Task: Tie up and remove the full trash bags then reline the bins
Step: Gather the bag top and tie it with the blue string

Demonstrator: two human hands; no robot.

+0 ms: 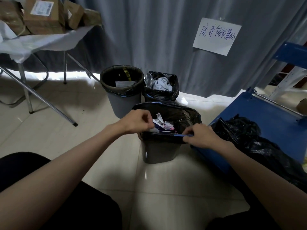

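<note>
We see 3 bins on the tiled floor (83, 100). The nearest bin (159, 151) is dark and stands directly in front of us, lined with a black trash bag (181, 113) whose edge is folded over the rim. Crumpled paper waste (160, 123) fills the bag close to the top.

Our left hand (136, 121) is at the left edge of this bin with its fingers curled; it appears to pinch the bag edge, but the exact contact is hidden behind the fingers. Our right hand (199, 136) is at the near right part of the rim and pinches the blue drawstring (179, 135) that runs along the bag's edge.

Behind the nearest bin stand 2 more. The grey round bin (123, 102) on the left carries a black liner and holds a few pieces of waste low inside. Just beside it on the right, a second bin (160, 87) is wrapped in a black bag and filled with crumpled white paper.

To our right, a blue platform (259, 112) carries a heap of loose black bags (240, 131), just beside our right hand.

At upper left, a folding surface (46, 42) covered in white sheeting carries taped cardboard parcels (43, 14). A grey curtain (149, 30) hangs behind the bins, with a handwritten paper sign (216, 35) fixed to it.
</note>
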